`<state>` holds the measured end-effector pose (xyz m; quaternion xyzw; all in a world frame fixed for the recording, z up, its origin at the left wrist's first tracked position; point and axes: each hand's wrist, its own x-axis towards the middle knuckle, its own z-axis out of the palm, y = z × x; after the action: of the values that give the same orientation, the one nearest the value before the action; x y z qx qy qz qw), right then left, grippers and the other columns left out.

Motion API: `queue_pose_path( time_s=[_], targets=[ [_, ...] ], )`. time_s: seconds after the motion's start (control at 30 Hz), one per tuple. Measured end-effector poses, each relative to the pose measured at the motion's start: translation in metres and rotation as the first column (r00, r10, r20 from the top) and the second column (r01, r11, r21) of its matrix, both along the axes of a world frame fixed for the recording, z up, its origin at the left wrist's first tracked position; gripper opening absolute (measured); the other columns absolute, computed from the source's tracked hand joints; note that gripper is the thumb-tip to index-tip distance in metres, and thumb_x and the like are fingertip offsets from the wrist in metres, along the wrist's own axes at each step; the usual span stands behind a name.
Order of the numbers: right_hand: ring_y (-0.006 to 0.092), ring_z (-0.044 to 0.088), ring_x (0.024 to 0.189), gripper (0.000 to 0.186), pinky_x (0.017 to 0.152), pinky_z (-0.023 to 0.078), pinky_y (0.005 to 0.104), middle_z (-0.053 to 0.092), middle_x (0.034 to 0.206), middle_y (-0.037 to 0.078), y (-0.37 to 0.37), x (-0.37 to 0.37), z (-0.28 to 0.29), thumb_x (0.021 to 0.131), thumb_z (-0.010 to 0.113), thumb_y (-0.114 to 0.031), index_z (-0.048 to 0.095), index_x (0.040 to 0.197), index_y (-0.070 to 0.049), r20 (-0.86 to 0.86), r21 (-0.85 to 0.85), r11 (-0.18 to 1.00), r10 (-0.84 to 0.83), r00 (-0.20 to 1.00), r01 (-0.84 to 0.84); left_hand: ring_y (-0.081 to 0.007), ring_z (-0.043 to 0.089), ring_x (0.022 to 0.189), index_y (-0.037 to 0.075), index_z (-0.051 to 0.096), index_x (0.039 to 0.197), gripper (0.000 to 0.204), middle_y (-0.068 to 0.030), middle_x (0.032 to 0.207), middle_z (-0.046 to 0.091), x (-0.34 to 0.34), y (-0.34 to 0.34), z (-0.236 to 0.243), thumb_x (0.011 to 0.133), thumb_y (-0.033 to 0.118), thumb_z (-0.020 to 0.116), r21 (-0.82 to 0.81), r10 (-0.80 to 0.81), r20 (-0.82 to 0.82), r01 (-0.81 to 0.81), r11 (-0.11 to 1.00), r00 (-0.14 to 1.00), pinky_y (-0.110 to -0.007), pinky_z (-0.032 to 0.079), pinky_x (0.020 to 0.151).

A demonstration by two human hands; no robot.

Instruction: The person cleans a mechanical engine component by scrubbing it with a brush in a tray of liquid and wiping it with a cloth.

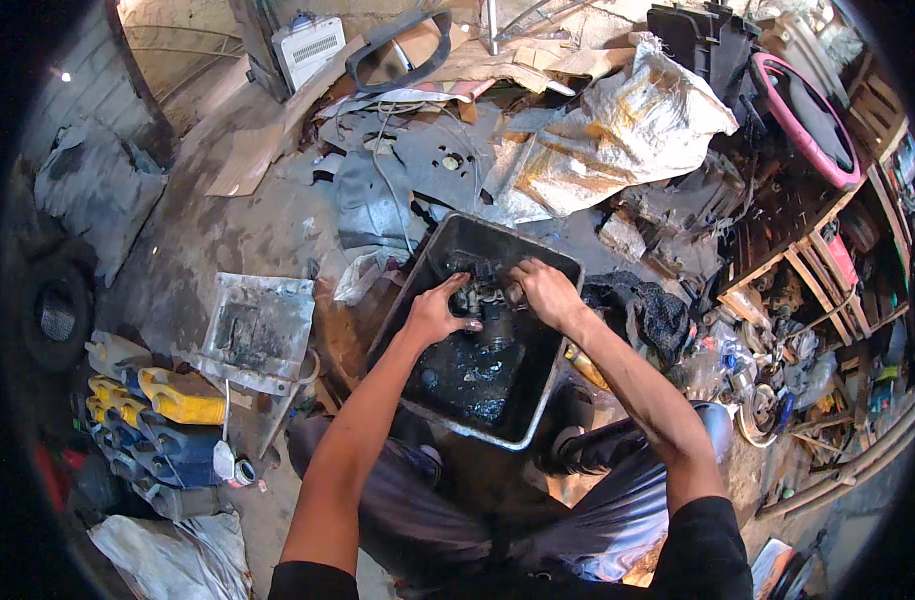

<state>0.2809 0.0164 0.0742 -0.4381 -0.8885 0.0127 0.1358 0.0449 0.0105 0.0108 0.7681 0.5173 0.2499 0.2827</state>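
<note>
Part [495,327] in tub [503,246] — cluttered floor [263,236]

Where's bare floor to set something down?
Stained floor left of the black tub, between brown board and square grey tray. Crowded: black mesh right of the tub; white sack beyond. Inside, left hand and right hand flank a dark part.

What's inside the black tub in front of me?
The tub holds a dark mechanical part, with your left hand and right hand at it, and wet-looking, shiny residue nearer you. Your hands hide bits of the part, and it covers the tub's floor beneath.
</note>
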Motion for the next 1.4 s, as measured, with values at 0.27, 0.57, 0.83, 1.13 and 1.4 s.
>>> queue_pose_path(
  time_s=[0.27,0.57,0.83,1.13,1.4],
  targets=[
    [0.0365,0.058,0.104,0.038,0.089,0.049,0.0425,0.060,0.108,0.020,-0.014,0.013,-0.015,0.069,0.057,0.005,0.061,0.107,0.002,-0.355,-0.173,0.980,-0.153,0.922,0.096,-0.0295,0.052,0.122,0.011,0.048,0.136,0.098,-0.0103,0.139,0.049,0.001,-0.010,0.000,0.053,0.048,0.085,0.040,-0.016,-0.036,0.018,0.999,0.999,-0.040,0.042,0.102],
    [0.0348,0.059,0.103,0.034,0.088,0.051,0.0409,0.064,0.105,0.016,-0.031,0.007,-0.015,0.066,0.060,0.003,0.065,0.100,-0.001,-0.220,-0.149,0.984,0.060,0.974,-0.094,-0.0272,0.050,0.125,0.008,0.048,0.136,0.099,-0.0122,0.139,0.049,0.000,-0.018,0.003,0.052,0.043,0.087,0.016,-0.004,-0.059,0.005,1.000,0.998,-0.039,0.040,0.105],
    [0.0314,0.059,0.097,0.027,0.081,0.052,0.0413,0.062,0.100,0.011,-0.057,-0.033,-0.018,0.071,0.060,-0.005,0.063,0.098,-0.005,-0.063,-0.056,0.977,0.204,0.977,-0.207,-0.0307,0.052,0.121,0.012,0.048,0.136,0.097,-0.0101,0.138,0.050,-0.003,-0.012,-0.007,0.053,0.040,0.087,0.045,-0.008,-0.083,0.011,0.999,0.997,-0.041,0.043,0.102],
    [0.0320,0.059,0.093,0.017,0.075,0.054,0.0402,0.059,0.094,0.013,-0.048,-0.042,-0.029,0.076,0.055,-0.006,0.059,0.093,-0.003,-0.247,-0.007,0.975,0.212,0.945,-0.221,-0.0276,0.053,0.120,0.014,0.050,0.135,0.080,-0.0085,0.137,0.051,0.006,-0.008,-0.006,0.063,0.030,0.082,0.077,0.003,-0.016,-0.002,0.997,1.000,-0.039,0.045,0.099],
    [0.0328,0.058,0.099,0.023,0.075,0.054,0.0429,0.055,0.099,0.013,-0.045,-0.030,-0.023,0.078,0.055,-0.006,0.060,0.100,-0.006,-0.213,-0.090,0.989,0.093,0.973,-0.115,-0.0299,0.054,0.120,0.014,0.050,0.134,0.077,-0.0079,0.138,0.051,0.004,-0.019,-0.002,0.064,0.023,0.079,0.086,0.008,-0.070,-0.002,0.996,0.998,-0.039,0.046,0.098]
  ],
)
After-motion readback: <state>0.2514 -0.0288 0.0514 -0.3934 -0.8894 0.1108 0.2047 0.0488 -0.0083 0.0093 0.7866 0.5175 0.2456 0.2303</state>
